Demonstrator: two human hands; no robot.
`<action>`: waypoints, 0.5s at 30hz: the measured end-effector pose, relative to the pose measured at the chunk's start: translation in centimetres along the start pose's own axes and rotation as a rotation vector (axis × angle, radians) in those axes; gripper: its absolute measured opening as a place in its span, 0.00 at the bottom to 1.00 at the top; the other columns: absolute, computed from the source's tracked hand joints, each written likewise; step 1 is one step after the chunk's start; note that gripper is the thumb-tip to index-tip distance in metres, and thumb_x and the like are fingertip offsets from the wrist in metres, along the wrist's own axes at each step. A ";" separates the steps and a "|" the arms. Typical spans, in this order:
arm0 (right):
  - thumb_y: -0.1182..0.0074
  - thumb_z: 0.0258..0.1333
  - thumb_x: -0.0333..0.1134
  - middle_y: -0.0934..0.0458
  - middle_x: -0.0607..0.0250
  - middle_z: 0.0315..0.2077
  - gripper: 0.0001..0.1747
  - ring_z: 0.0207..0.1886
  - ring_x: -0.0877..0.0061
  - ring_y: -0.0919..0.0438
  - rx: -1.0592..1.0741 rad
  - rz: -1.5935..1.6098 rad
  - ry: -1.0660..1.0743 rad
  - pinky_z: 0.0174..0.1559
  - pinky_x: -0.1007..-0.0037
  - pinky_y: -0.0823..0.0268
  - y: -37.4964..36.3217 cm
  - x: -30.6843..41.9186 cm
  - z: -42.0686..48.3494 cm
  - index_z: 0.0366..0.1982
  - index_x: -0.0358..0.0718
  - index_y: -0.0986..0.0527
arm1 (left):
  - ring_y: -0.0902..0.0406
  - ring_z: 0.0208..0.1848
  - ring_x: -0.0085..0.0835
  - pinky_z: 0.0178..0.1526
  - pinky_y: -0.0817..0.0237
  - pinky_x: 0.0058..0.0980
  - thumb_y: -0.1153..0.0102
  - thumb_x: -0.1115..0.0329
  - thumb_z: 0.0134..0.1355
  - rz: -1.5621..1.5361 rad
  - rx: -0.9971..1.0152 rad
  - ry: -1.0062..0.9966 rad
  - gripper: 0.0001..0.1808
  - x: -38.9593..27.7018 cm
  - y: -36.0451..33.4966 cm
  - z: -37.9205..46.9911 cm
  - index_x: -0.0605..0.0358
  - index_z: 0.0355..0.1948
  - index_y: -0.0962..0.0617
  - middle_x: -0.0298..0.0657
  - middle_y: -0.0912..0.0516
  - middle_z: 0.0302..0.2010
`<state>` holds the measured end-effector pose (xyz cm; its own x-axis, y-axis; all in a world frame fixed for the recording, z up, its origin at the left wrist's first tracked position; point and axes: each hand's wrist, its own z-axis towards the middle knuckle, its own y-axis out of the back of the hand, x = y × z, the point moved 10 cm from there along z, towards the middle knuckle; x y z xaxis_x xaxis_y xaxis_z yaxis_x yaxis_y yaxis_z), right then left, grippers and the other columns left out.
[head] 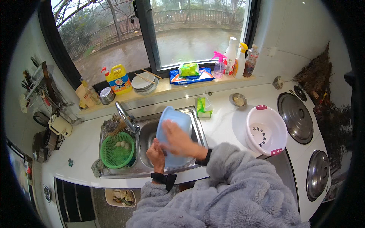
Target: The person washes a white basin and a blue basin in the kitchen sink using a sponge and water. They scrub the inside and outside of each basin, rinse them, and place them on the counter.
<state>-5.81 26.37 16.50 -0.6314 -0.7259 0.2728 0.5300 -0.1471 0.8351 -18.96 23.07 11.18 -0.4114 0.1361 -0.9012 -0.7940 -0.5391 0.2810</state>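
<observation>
A light blue plastic basin point(182, 119) is tilted on its side over the right bowl of the steel double sink point(147, 142). My left hand point(156, 154) grips the basin by its near rim. My right hand point(178, 139), blurred by motion, is in front of the basin with its fingers spread over it; whether it touches is hard to tell. Behind the left bowl stands the chrome faucet point(125, 115). A green plastic colander point(117, 154) with several pale round items point(123, 144) rests in the left bowl.
A pink basin point(265, 114) stands on the right counter, beside metal wok lids point(296, 118). A small metal bowl point(239, 100) and a green tissue pack point(204, 107) lie behind the sink. Bottles point(238, 61), stacked bowls point(142, 81) and a yellow detergent jug point(117, 79) line the sill.
</observation>
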 end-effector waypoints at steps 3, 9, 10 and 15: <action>0.55 0.63 0.58 0.43 0.41 0.67 0.47 0.72 0.54 0.48 0.114 -0.048 0.115 0.73 0.54 0.60 -2.1 3.0 -1.4 0.67 0.25 0.46 | 0.32 0.13 0.24 0.19 0.42 0.28 0.58 0.46 0.73 -0.121 0.003 0.090 0.35 0.9 -0.7 0.1 0.64 0.17 0.25 0.38 0.27 0.11; 0.60 0.68 0.54 0.35 0.46 0.62 0.37 0.68 0.52 0.42 0.253 -0.134 -0.229 0.70 0.51 0.54 -1.9 -11.2 2.7 0.63 0.28 0.39 | 0.33 0.12 0.20 0.17 0.42 0.24 0.57 0.47 0.73 -0.281 0.008 0.077 0.33 0.4 0.4 -0.6 0.61 0.16 0.26 0.33 0.30 0.10; 0.60 0.67 0.54 0.35 0.45 0.61 0.38 0.68 0.52 0.41 0.311 -0.016 -0.298 0.70 0.51 0.53 -2.5 -12.7 3.1 0.63 0.27 0.39 | 0.33 0.13 0.20 0.17 0.43 0.23 0.56 0.46 0.73 -0.203 -0.016 0.055 0.33 0.2 0.7 -0.7 0.61 0.17 0.26 0.32 0.30 0.10; 0.60 0.66 0.58 0.36 0.38 0.59 0.41 0.65 0.50 0.38 0.143 0.076 -0.325 0.69 0.53 0.50 -1.1 -9.2 3.6 0.61 0.24 0.38 | 0.32 0.13 0.22 0.18 0.42 0.26 0.56 0.47 0.73 -0.087 -0.031 0.019 0.33 0.4 1.1 -0.4 0.63 0.19 0.24 0.34 0.29 0.10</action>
<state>-2.66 35.64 14.80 -0.7523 -0.4764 0.4550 0.5124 0.0111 0.8587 -19.84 22.18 10.97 -0.3327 0.1676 -0.9280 -0.8120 -0.5513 0.1916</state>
